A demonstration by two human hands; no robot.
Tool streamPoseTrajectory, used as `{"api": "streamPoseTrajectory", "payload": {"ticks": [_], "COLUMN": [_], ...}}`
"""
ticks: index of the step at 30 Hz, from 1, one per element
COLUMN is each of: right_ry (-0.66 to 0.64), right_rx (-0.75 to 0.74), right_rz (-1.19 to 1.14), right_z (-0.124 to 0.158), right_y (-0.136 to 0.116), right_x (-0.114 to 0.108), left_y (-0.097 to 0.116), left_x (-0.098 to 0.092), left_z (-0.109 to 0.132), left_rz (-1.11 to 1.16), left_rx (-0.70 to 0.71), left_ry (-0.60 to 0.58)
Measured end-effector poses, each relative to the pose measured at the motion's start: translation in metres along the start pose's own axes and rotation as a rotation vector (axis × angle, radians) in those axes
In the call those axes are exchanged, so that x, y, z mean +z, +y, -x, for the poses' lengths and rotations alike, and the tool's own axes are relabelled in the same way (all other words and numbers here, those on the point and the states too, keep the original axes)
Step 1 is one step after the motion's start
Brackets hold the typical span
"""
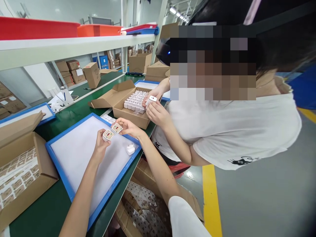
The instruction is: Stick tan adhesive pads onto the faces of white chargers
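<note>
My left hand point(100, 146) grips a white charger plug point(108, 134), its port face turned up, over a blue-framed white tray point(74, 154). My right hand point(127, 126) pinches a second white charger plug point(117, 128) just to the right of the first. A third charger plug point(130, 148) lies on the tray near its right edge. Beyond, an open cardboard box point(130, 117) holds several rows of white plugs.
A co-worker in a white shirt point(234, 131) stands to the right, hands point(154, 110) on a plug at the box. At left sits an open cardboard box point(22, 171) with packed items. More boxes lie under the green bench point(49, 204). Red bins line the shelf above.
</note>
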State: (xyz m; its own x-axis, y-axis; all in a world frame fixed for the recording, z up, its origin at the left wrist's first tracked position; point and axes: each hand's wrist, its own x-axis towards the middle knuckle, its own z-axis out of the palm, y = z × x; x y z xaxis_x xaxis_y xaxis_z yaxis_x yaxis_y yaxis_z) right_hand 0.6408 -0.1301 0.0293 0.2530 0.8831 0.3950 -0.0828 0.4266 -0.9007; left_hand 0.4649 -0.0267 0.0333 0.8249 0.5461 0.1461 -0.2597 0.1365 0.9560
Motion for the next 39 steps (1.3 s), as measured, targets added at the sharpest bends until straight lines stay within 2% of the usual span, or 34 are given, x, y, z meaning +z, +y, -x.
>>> {"api": "streamPoseTrajectory", "payload": {"ticks": [8, 14, 21, 31, 39], "right_ry": [-0.098, -0.077, -0.070, -0.040, -0.018], "right_rx": [0.044, 0.022, 0.032, 0.041, 0.038], "right_rz": [-0.089, -0.124, -0.159, -0.191, -0.186], "right_z": [-0.009, -0.009, -0.009, -0.007, -0.005], "right_y": [0.009, 0.012, 0.015, 0.021, 0.021], "right_x": [-0.006, -0.009, -0.008, -0.006, -0.006], "left_y": [-0.013, -0.018, -0.017, -0.016, -0.018], "left_x": [0.000, 0.002, 0.009, 0.010, 0.010], "left_z": [-0.005, -0.008, -0.002, 0.002, 0.002], "left_rz": [-0.187, -0.316, -0.439, -0.497, -0.448], "left_rx": [0.136, 0.286, 0.398, 0.424, 0.402], "left_ry": [0.041, 0.122, 0.202, 0.203, 0.188]}}
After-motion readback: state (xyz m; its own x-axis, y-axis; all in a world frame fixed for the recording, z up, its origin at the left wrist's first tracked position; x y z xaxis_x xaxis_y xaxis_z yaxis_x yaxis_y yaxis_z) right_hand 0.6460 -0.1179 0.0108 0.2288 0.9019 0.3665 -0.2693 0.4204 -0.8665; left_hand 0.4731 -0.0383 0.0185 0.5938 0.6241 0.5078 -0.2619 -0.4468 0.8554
